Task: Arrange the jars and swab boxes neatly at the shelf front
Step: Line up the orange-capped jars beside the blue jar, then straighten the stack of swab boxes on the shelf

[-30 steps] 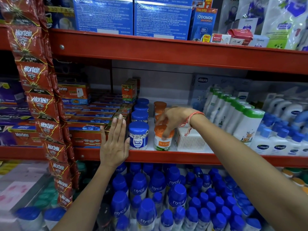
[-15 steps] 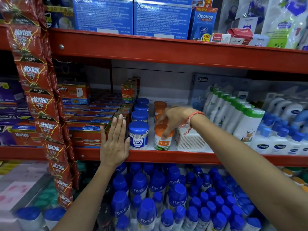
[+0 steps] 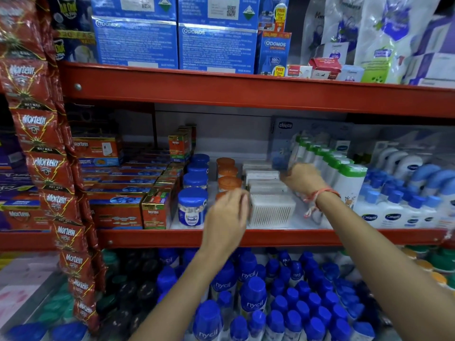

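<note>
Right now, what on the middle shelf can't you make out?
- Front orange-lid jar: head view, almost all hidden behind the left hand.
- Left hand's grip: motion-blurred; contact with the front swab box is unclear.
- Right hand: fingers blurred and turned away, so what it touches is unclear.
- Rear swab boxes: blurred, labels unreadable.

Blue Odomos cartons [image 3: 177,43] line the red shelf [image 3: 246,94] above me, with white and purple pouches [image 3: 384,33] standing to their right. A strip of red Mortein sachets [image 3: 46,166] hangs down my left, beside stacked Mortein boxes [image 3: 115,210]. Green-capped white bottles [image 3: 344,178] and blue-capped Cetaphil bottles [image 3: 394,210] fill the right, and blue Nycil bottles [image 3: 253,296] crowd the tier below.
</note>
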{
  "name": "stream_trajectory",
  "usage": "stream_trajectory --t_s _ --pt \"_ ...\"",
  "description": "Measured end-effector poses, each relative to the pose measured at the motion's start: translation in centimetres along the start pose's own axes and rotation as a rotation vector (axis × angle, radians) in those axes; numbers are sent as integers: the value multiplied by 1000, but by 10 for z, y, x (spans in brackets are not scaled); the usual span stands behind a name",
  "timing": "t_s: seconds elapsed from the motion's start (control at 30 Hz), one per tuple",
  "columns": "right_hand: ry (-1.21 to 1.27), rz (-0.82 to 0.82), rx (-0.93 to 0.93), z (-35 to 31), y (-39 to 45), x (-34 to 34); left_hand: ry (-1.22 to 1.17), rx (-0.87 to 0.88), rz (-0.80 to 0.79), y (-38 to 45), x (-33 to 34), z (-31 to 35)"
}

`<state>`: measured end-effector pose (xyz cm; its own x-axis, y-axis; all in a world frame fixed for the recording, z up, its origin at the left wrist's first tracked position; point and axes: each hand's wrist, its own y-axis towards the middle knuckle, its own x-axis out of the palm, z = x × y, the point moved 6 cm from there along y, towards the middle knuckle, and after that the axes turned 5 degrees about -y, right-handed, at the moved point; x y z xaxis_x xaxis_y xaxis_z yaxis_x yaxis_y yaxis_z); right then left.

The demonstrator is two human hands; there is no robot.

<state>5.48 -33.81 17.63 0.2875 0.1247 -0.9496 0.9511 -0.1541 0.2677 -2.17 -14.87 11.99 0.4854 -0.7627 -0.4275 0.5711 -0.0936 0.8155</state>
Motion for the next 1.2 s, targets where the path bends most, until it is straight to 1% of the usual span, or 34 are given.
stream_trajectory --t_s 0.07,0.17,0.23,0.33,0.47,0.6,0.77,0.83,1.0,1.07,1.2 --pt "-2 -58 64 20 -3 14 78 -152 -107 1 25 8" --pt "105 -178 109 31 -7 36 215 -318 -229 -2 53 9" --pt "212 -232 114 32 -8 46 191 -385 -263 -2 67 7" --pt "316 -258 106 36 -9 54 96 -503 -223 2 73 6" --pt "334 -160 113 45 -9 45 -36 -647 -171 6 72 2" --pt "524 -124 116 52 -15 35 -172 -743 -146 2 74 -3" --pt "682 -46 20 52 -25 27 -351 -742 -86 0 78 -9" --pt "642 -15 -5 51 -29 27 -386 -712 -75 -3 79 -11" --pt "496 25 -14 52 -39 42 -315 -613 -36 -12 79 -12" --pt "505 52 -7 55 -42 48 -278 -593 -31 -15 82 -14" --pt "537 147 -56 55 -48 50 -199 -559 -38 -17 84 -16"
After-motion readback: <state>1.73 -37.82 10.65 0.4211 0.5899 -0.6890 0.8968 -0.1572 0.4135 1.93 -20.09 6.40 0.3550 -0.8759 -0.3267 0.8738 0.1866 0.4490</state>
